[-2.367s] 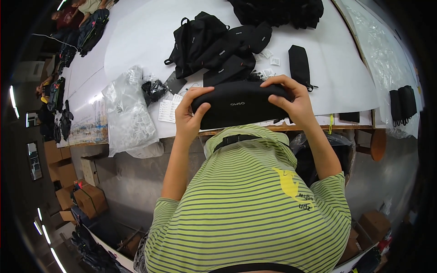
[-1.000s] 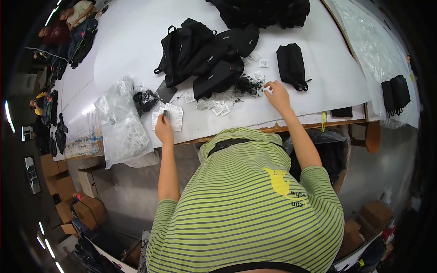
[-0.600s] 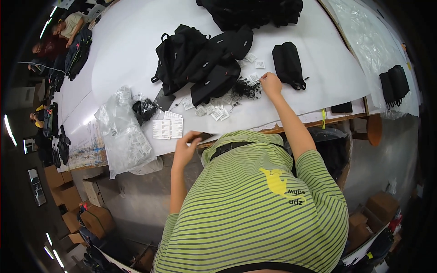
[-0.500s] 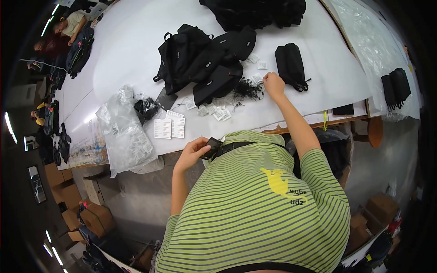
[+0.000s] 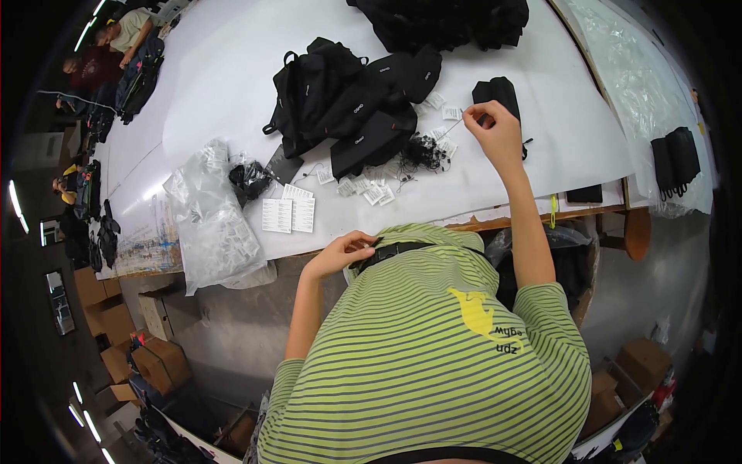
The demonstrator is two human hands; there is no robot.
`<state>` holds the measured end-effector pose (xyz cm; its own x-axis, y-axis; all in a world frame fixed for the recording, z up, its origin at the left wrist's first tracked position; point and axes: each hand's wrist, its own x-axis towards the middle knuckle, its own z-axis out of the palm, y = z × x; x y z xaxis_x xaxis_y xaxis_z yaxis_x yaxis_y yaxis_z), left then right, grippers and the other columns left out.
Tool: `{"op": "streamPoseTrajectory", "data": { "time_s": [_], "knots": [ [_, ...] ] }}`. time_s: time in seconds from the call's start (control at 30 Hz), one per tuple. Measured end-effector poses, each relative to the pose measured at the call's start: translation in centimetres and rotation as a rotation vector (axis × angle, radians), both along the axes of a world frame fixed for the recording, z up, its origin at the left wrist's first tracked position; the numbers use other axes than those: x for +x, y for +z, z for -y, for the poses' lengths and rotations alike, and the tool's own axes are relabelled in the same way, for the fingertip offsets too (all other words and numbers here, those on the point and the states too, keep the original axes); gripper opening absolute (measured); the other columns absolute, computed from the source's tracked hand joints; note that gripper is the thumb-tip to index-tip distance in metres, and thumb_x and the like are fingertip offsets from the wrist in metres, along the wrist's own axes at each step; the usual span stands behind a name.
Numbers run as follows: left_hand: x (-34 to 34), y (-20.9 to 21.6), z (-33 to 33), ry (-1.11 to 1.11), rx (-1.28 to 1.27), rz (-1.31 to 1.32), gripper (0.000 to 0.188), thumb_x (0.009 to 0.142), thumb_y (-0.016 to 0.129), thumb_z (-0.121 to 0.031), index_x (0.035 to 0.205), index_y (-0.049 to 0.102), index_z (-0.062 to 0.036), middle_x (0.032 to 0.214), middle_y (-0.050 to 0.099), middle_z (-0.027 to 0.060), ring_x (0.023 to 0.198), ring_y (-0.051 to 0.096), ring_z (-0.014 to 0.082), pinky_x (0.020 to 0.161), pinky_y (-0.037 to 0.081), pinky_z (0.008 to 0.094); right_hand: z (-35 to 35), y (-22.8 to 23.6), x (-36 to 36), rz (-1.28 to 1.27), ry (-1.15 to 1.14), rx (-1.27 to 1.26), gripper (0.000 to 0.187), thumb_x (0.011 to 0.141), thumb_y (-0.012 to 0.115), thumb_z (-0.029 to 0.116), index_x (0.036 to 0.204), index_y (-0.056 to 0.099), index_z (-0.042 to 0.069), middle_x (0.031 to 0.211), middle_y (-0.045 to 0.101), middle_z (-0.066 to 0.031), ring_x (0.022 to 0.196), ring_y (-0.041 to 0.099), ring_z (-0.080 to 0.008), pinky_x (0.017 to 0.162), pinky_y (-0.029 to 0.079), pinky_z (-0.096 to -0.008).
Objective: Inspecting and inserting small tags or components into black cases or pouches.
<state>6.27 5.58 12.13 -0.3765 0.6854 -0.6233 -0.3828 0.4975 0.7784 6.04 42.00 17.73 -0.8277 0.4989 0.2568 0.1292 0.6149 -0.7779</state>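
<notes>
My right hand (image 5: 497, 131) is raised over the table with thumb and fingertips pinched on a thin dark cord (image 5: 450, 127). The cord slants down toward a tangled pile of black cords (image 5: 425, 153). At the table's front edge, by the black belt (image 5: 406, 248) at my waist, my left hand (image 5: 345, 253) is closed on a small flat black tag (image 5: 376, 245), now seen nearly edge-on and mostly hidden. Small white labels (image 5: 377, 193) lie around the cord pile. Just behind it sits a heap of black fabric bags (image 5: 344, 104).
A rolled black pouch (image 5: 495, 93) lies beyond my right hand. To the left are white printed cards (image 5: 277, 215), a black card (image 5: 284, 164) and a clear plastic bag (image 5: 209, 220). More black goods (image 5: 444, 22) stand at the back. People (image 5: 127, 37) work at far left.
My right hand has lifted up and to the right from the cord pile, drawing a cord out. In my left hand the black tag has turned and shows less.
</notes>
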Motion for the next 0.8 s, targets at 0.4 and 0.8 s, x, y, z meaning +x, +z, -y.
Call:
{"op": "streamPoseTrajectory", "data": {
  "time_s": [0.4,0.8],
  "knots": [
    [-1.6,2.0,-2.6,0.424,0.113,-0.243,0.027,0.082,0.067,-0.011,0.105,0.061,0.0006,0.078,0.06,0.0003,0.073,0.056,0.005,0.066,0.045,0.0183,2.8,4.2,3.1,-0.254,0.08,-0.122,0.005,0.079,0.065,0.008,0.078,0.063,0.004,0.077,0.063,-0.0003,0.055,0.047,-0.0039,0.048,0.036,-0.0189],
    [0.7,8.7,-9.1,0.464,0.149,-0.567,0.027,0.08,0.068,-0.004,0.105,0.062,-0.0015,0.077,0.063,0.002,0.068,0.058,0.0042,0.062,0.046,0.0167,10.6,2.0,5.2,0.094,0.371,-0.689,0.01,0.077,0.066,0.009,0.079,0.061,0.001,0.053,0.031,0.009,0.051,0.027,-0.0006,0.047,0.024,-0.0189]
  ]
}}
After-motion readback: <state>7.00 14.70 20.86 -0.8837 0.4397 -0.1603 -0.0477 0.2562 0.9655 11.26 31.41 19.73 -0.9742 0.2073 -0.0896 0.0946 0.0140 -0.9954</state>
